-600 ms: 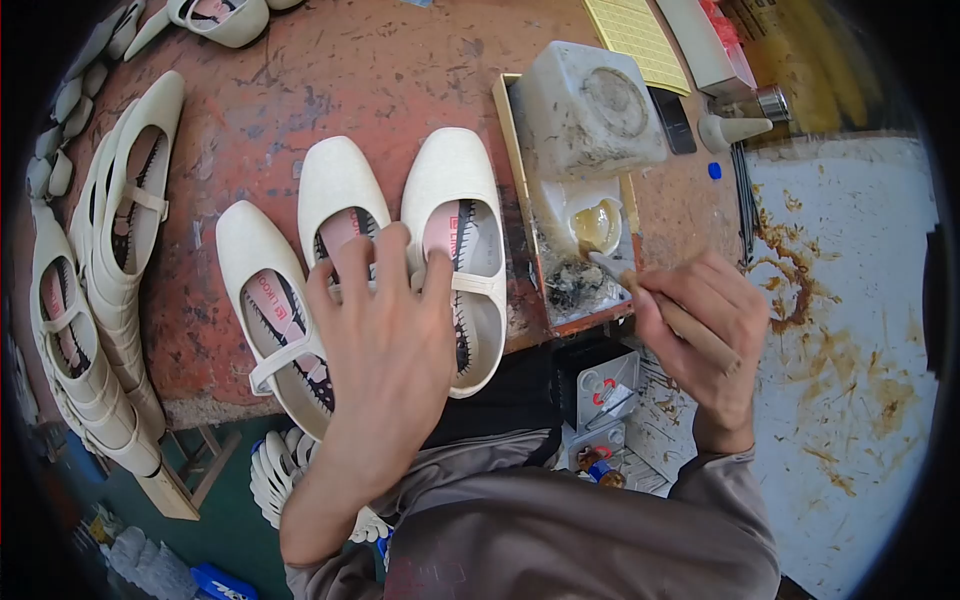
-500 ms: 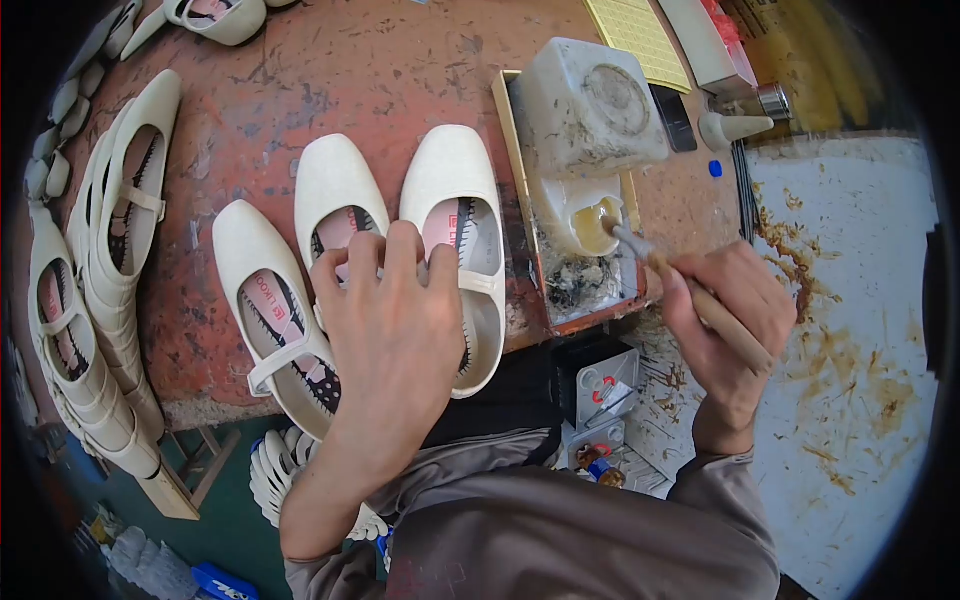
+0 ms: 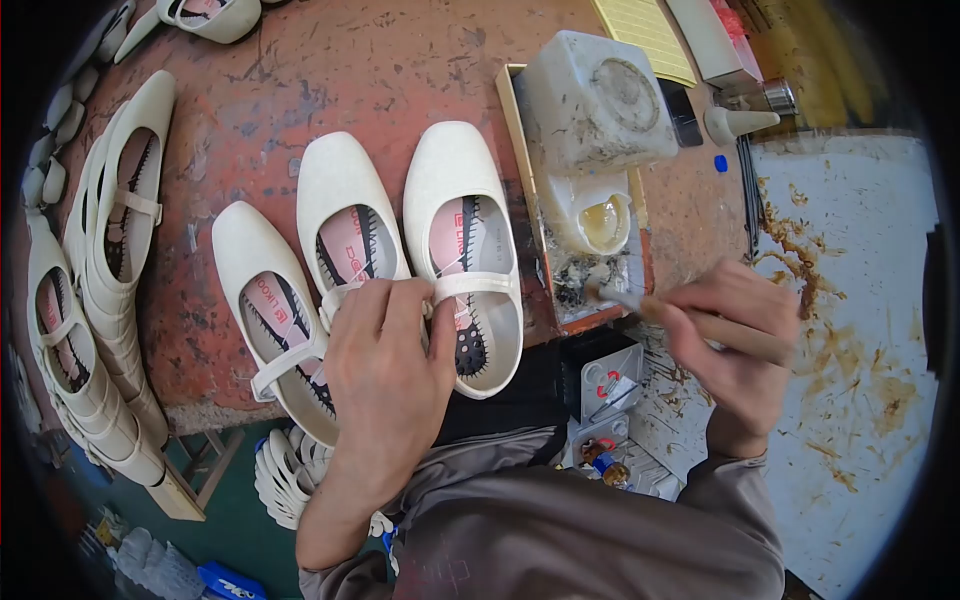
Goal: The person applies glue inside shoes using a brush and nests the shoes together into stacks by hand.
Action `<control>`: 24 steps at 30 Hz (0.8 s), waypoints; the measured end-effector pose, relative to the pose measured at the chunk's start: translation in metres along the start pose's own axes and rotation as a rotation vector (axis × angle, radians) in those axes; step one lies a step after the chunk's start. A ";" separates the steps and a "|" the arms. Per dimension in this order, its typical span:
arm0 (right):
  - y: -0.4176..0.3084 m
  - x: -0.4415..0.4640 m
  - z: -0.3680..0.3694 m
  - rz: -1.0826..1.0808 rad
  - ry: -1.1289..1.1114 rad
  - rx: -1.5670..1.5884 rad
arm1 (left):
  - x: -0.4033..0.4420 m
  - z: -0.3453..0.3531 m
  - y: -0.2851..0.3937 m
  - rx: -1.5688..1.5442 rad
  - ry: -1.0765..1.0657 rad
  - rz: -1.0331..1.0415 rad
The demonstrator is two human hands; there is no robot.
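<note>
Three cream Mary Jane shoes stand side by side on the worn red table: a left shoe (image 3: 245, 240), a middle shoe (image 3: 340, 170) and a right shoe (image 3: 455, 155). My left hand (image 3: 385, 370) lies over the rear of the middle shoe, its fingers closed at the inner end of the right shoe's strap (image 3: 475, 284). In my right hand (image 3: 740, 345) is a brush (image 3: 628, 298), bristles pointing left over the near end of a tray (image 3: 585, 322). Just beyond them is a white plastic container with yellowish glue (image 3: 605, 225) in its opening.
More cream shoes (image 3: 130, 200) are stacked along the table's left edge, and others (image 3: 215, 20) lie at the back. Behind the tray's right side are a phone (image 3: 680, 112), a yellow sheet (image 3: 645, 40), a nozzle (image 3: 738, 124) and a blue cap (image 3: 720, 163). A stained white surface (image 3: 850, 300) is at right.
The brush has come out of the glue opening and moved nearer to me, over the tray's front end. My left hand has slid down off the shoe openings toward the strap.
</note>
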State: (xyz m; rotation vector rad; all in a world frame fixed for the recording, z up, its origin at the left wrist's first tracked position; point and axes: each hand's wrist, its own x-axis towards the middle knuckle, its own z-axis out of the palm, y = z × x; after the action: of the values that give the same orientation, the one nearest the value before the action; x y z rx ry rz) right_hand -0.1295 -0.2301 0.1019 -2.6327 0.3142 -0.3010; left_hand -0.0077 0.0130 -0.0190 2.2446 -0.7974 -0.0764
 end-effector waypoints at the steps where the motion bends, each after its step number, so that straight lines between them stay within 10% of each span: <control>1: -0.001 -0.002 -0.004 0.060 -0.005 0.149 | -0.003 -0.001 -0.002 -0.010 0.021 0.005; 7: -0.005 0.003 0.020 -0.409 -0.070 0.351 | -0.009 -0.001 -0.003 -0.036 0.042 -0.021; 24: -0.003 0.036 0.070 -0.392 -0.678 0.392 | -0.004 0.000 0.001 0.006 0.007 0.006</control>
State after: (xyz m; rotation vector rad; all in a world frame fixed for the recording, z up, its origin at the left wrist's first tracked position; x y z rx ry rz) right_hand -0.0766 -0.2075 0.0485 -2.2197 -0.4429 0.3764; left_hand -0.0115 0.0148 -0.0194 2.2474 -0.8012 -0.0635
